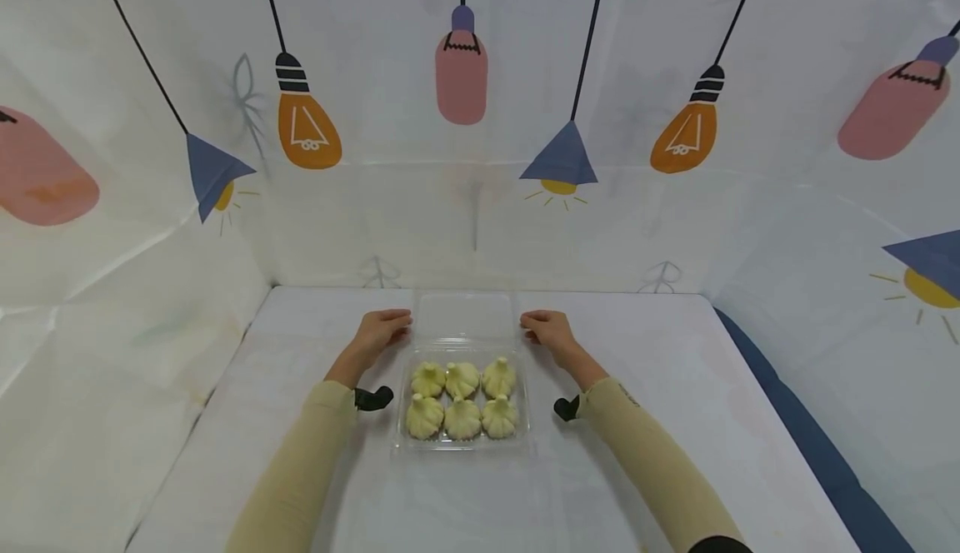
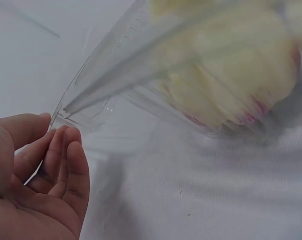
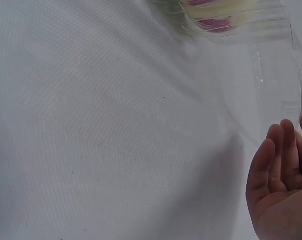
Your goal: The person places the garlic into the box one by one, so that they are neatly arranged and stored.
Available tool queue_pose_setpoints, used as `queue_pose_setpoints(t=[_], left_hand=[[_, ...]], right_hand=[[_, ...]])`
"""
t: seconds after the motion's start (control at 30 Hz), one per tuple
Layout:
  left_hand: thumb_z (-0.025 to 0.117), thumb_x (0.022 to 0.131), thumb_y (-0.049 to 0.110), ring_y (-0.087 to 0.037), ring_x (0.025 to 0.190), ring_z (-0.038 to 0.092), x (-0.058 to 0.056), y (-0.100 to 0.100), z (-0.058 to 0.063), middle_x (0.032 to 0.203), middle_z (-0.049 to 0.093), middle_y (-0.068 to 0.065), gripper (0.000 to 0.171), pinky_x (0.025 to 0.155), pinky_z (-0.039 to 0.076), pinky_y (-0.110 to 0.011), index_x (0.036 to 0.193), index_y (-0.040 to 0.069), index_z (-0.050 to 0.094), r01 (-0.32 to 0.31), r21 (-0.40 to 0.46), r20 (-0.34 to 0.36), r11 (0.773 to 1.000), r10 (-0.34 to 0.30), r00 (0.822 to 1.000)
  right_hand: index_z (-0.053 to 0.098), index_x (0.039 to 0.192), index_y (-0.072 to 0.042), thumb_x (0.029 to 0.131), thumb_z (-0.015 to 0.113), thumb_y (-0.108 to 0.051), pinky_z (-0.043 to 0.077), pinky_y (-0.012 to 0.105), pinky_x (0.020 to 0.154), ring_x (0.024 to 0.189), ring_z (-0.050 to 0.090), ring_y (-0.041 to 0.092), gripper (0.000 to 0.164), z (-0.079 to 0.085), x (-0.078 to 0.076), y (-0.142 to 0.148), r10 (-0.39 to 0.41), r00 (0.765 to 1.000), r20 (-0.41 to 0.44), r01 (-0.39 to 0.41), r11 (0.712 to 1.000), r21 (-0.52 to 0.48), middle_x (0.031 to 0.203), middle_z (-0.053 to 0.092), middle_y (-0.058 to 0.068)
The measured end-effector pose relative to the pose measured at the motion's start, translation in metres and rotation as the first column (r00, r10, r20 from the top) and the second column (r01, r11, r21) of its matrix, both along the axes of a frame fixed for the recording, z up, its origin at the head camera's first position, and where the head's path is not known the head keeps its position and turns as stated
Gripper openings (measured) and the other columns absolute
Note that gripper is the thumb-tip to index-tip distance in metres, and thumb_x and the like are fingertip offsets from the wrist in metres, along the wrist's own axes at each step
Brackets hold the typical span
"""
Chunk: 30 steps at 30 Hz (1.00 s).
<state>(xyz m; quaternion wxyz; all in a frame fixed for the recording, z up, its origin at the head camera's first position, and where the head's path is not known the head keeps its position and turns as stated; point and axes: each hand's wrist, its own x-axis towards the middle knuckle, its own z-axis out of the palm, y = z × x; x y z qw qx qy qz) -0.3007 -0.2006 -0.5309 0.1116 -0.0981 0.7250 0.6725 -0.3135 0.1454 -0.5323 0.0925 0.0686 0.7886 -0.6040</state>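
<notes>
A clear plastic clamshell box (image 1: 525, 420) lies on the white table with its lid (image 1: 465, 320) folded back on the far side. Several pale garlic bulbs (image 1: 462, 418) sit inside in two rows; purple marks show low on them in the wrist views. At the lid's left edge, my left hand (image 1: 381, 332) pinches the rim between thumb and forefinger. My right hand (image 1: 551, 333) is at the opposite edge, and in the right wrist view the rim runs between its thumb and fingers. The right thumb is partly cut off there.
The white tabletop (image 1: 622, 328) stretches to both sides of the box. White sheeting (image 1: 480, 228) printed with lamps encloses the back and sides. Blue cloth (image 1: 795, 420) lies along the right table edge. A dark wrist device (image 1: 373, 399) protrudes from each sleeve.
</notes>
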Motion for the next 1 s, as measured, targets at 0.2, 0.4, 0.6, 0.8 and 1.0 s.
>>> queue_pose_setpoints(t=[0.2, 0.4, 0.6, 0.8, 1.0], left_hand=[[0.061, 0.097, 0.013, -0.027, 0.109, 0.060, 0.000, 0.001, 0.007, 0.134, 0.054, -0.020, 0.042, 0.088, 0.050, -0.032, 0.136, 0.000, 0.054, -0.004, -0.016, -0.019, 1.000, 0.004, 1.000], [0.061, 0.097, 0.012, -0.033, 0.114, 0.057, 0.000, 0.001, 0.014, 0.132, 0.054, -0.021, 0.044, 0.094, 0.047, -0.040, 0.138, 0.001, 0.052, -0.013, -0.012, -0.049, 1.000, 0.013, 0.999], [0.063, 0.096, 0.015, -0.039, 0.115, 0.054, -0.001, 0.001, 0.019, 0.120, 0.060, -0.017, 0.044, 0.098, 0.043, -0.047, 0.137, 0.003, 0.054, -0.038, -0.043, -0.101, 0.998, 0.034, 0.994], [0.064, 0.095, 0.014, -0.042, 0.112, 0.054, -0.004, 0.001, 0.025, 0.109, 0.063, -0.012, 0.038, 0.097, 0.042, -0.049, 0.131, 0.003, 0.060, -0.072, -0.058, -0.188, 0.996, 0.060, 0.980], [0.065, 0.094, 0.011, -0.030, 0.101, 0.062, -0.006, 0.002, 0.029, 0.107, 0.064, -0.012, 0.035, 0.094, 0.046, -0.045, 0.127, 0.000, 0.063, -0.107, -0.059, -0.261, 0.993, 0.088, 0.961]], right_hand=[[0.066, 0.119, 0.001, 0.093, 0.066, -0.017, 0.052, 0.035, 0.078, 0.085, 0.064, 0.021, 0.032, 0.007, 0.002, 0.002, 0.004, 1.000, -0.030, -0.005, 1.000, -0.014, 0.110, 0.067, 0.015], [0.065, 0.119, 0.000, 0.093, 0.067, -0.016, 0.051, 0.039, 0.082, 0.089, 0.063, 0.025, 0.030, 0.016, -0.001, 0.001, -0.005, 0.998, -0.055, 0.004, 0.999, -0.032, 0.108, 0.066, 0.013], [0.064, 0.121, 0.001, 0.093, 0.067, -0.014, 0.048, 0.048, 0.088, 0.093, 0.061, 0.033, 0.032, 0.024, -0.004, -0.002, -0.021, 0.996, -0.084, 0.016, 0.998, -0.066, 0.106, 0.067, 0.014], [0.062, 0.124, 0.003, 0.092, 0.066, -0.007, 0.045, 0.054, 0.092, 0.103, 0.058, 0.044, 0.034, 0.034, -0.006, -0.006, -0.050, 0.991, -0.126, 0.033, 0.991, -0.130, 0.101, 0.066, 0.013], [0.066, 0.118, 0.001, 0.091, 0.066, -0.005, 0.047, 0.051, 0.091, 0.094, 0.062, 0.034, 0.027, 0.041, -0.008, -0.009, -0.092, 0.984, -0.151, 0.065, 0.982, -0.178, 0.101, 0.065, 0.013]])
